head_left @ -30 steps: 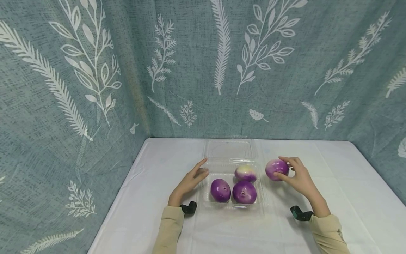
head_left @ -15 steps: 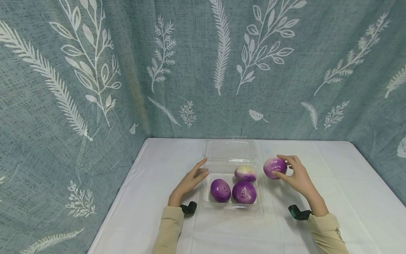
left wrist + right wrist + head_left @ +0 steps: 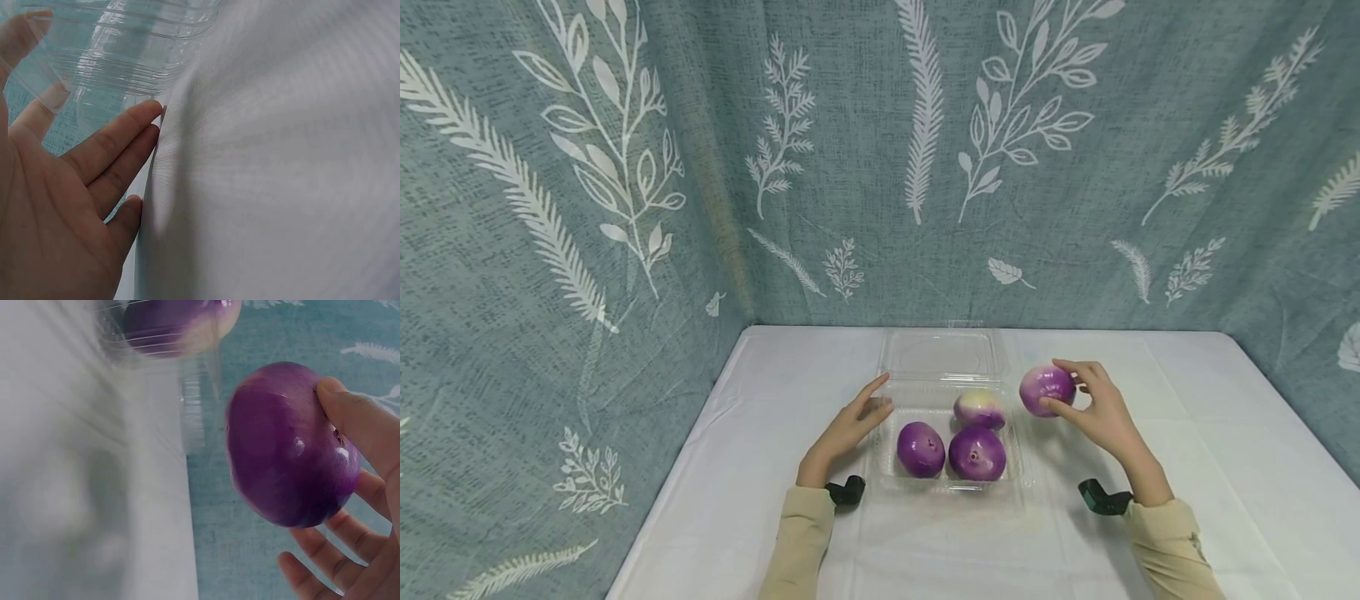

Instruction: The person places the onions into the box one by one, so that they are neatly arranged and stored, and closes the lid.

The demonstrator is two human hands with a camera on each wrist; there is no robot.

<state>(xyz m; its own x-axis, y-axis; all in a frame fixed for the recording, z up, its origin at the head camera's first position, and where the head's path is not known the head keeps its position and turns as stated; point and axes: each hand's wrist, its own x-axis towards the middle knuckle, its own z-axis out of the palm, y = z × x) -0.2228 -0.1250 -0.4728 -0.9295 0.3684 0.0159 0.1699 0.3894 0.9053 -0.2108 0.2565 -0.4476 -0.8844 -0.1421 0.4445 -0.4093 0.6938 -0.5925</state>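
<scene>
In the head view my right hand pinches a glossy purple onion between thumb and fingers, up off the white table just right of a clear plastic clamshell box. The right wrist view has this onion close up, thumb on its upper side and fingers behind and below. Three more onions sit in the box: one purple at left, another purple at front right, and a pale-topped one behind it. With fingers extended, my left hand is at the box's left side, nothing gripped.
The box's clear lid lies folded back toward the rear of the table. A patterned blue-green curtain hangs behind and to the left. Black wrist cameras sit on both wrists.
My right hand has lifted the onion a little and shifted it slightly left toward the box. The left hand and the onions in the box have stayed put.
</scene>
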